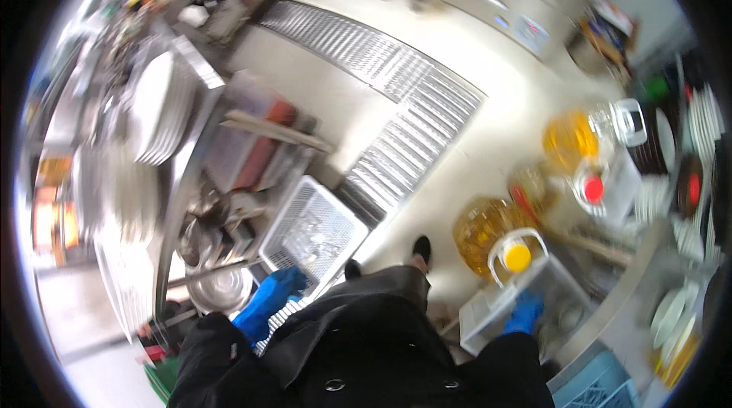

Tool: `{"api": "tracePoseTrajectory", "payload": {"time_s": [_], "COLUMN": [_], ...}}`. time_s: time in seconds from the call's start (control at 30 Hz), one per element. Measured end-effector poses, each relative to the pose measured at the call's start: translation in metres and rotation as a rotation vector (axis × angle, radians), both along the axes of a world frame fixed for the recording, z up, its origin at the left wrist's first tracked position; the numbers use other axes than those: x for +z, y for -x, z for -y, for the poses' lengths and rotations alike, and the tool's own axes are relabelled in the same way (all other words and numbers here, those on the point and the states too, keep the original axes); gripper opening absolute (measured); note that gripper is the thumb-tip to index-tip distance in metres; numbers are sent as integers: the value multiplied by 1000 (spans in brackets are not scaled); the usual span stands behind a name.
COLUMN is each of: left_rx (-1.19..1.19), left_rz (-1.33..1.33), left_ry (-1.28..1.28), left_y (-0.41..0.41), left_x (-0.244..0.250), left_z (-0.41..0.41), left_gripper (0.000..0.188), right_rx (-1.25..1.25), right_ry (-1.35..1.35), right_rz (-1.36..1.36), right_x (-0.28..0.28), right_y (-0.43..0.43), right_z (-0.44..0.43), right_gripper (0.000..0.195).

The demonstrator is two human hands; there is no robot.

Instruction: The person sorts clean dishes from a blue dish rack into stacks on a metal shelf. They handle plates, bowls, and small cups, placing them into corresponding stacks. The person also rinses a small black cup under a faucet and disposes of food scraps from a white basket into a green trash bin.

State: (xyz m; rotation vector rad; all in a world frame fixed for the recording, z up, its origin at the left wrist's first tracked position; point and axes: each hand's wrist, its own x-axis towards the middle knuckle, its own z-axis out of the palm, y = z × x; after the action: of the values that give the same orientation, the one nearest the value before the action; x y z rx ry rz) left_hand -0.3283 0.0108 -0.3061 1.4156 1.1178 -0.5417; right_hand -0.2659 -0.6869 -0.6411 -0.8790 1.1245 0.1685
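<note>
My left hand [271, 304], in a blue glove, is at the near corner of a white perforated plastic basket [269, 239]. Its fingers overlap the rim, but blur hides whether they grip it. A few pale, see-through scraps lie in the basket. On the other side, my right hand [523, 315], gloved in blue too, reaches over a translucent plastic bin [474, 322]; the fingertips are blurred. Just beyond that bin stands a large jug of yellow oil [486, 230] with a yellow cap and white handle.
Metal drain grating [412, 139] runs across the pale floor. Another oil jug [572, 139] and a red-capped container [593, 188] stand at right. Stacked white plates [163, 108] fill the steel shelf at left, above a round metal bowl [220, 291]. A blue crate [597, 376] sits at lower right.
</note>
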Motion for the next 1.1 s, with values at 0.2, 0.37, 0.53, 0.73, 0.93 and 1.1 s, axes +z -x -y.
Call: {"api": "tracePoseTrajectory", "payload": {"time_s": [0.2, 0.37, 0.53, 0.73, 0.93, 1.1], "left_rx": [312, 612, 999, 1735, 1749, 2038], "left_rz": [177, 305, 225, 265, 425, 466], "left_ry": [-98, -154, -203, -255, -199, -215], "left_y": [94, 178, 291, 363, 422, 423], "left_x": [22, 11, 4, -5, -64, -28], "left_z": [-16, -47, -39, 17, 116, 102], "left_gripper": [43, 48, 59, 66, 11, 39], "right_rx": [463, 812, 1160, 1726, 2061, 2294], "right_ry": [113, 192, 143, -73, -238, -295], "right_rz": [-9, 52, 159, 303, 375, 392], "right_x": [93, 153, 162, 309, 314, 338], "right_y": [-96, -149, -202, -164, -124, -36], "right_z": [-120, -227, -304, -536, -686, -767], "right_gripper": [71, 69, 68, 69, 67, 64]}}
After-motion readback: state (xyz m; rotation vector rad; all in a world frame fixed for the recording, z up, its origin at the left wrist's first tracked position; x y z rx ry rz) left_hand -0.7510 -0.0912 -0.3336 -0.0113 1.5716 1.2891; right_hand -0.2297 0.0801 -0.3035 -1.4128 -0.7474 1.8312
